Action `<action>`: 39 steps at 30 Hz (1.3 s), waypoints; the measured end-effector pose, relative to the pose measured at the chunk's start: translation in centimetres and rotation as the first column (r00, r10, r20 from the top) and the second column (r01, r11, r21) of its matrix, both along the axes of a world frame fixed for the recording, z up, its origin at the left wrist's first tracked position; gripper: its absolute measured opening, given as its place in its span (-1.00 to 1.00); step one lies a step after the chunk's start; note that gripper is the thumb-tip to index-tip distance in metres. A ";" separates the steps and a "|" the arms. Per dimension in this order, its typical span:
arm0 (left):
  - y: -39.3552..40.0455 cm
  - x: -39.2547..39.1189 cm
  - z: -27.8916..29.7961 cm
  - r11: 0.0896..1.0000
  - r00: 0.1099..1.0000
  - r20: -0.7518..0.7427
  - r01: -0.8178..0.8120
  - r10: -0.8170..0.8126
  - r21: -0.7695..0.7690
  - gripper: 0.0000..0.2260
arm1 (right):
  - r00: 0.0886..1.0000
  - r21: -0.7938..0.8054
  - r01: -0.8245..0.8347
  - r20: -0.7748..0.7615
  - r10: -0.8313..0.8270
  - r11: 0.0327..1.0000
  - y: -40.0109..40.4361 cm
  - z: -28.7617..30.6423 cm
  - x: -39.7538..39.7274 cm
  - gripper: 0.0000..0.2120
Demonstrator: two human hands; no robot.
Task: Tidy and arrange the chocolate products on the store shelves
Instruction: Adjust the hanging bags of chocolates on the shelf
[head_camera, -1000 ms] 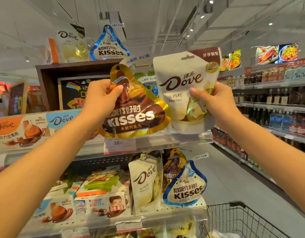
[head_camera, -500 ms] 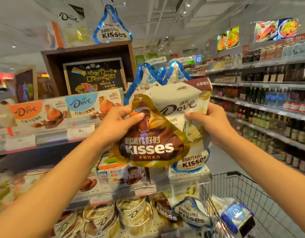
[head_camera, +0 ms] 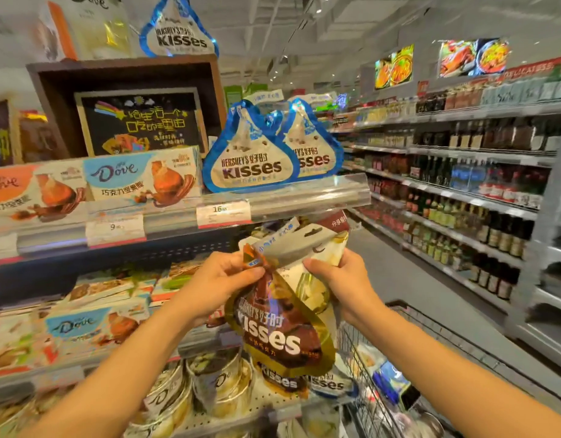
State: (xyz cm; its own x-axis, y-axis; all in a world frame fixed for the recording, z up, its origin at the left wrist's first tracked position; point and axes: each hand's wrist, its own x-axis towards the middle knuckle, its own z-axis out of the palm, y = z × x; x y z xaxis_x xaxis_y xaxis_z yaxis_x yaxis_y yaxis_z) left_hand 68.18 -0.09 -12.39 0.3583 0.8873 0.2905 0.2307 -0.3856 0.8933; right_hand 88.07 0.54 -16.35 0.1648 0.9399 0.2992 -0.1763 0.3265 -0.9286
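Glossy gold-and-brown foil Kisses pouch (head_camera: 279, 330), crinkled and shining. Matt cream plastic Dove pouch (head_camera: 307, 248) behind. Bare wire-metal shopping cart (head_camera: 364, 374). Clear glossy plastic shelf rail (head_camera: 304, 192).

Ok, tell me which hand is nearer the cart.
Right. The right hand holds the white bag just above the cart rim; the left hand is further away, by the shelves.

Upper shelf (head_camera: 304, 197) carries two blue Kisses bags (head_camera: 250, 162) upright at right end; Dove boxes (head_camera: 140, 177) just left of them, row running on leftward; price tags (head_camera: 223, 213) clipped below on shelf edge.
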 end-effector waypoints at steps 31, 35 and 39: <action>4.7 2.3 -2.9 0.885 0.893 0.038 -0.451 0.449 0.115 -0.83 | 0.744 -0.168 -0.122 0.637 0.203 0.978 15.8 -6.8 12.1 -0.87; 5.0 1.0 -2.2 0.878 0.887 0.028 -0.460 0.461 0.130 -0.82 | 0.726 -0.029 -0.174 0.671 0.148 0.984 13.4 -4.6 12.5 -0.89; 4.7 -0.4 -1.0 0.871 0.889 0.034 -0.455 0.457 0.186 -0.88 | 0.682 0.103 -0.196 0.729 0.060 0.975 10.9 -0.7 12.0 -0.86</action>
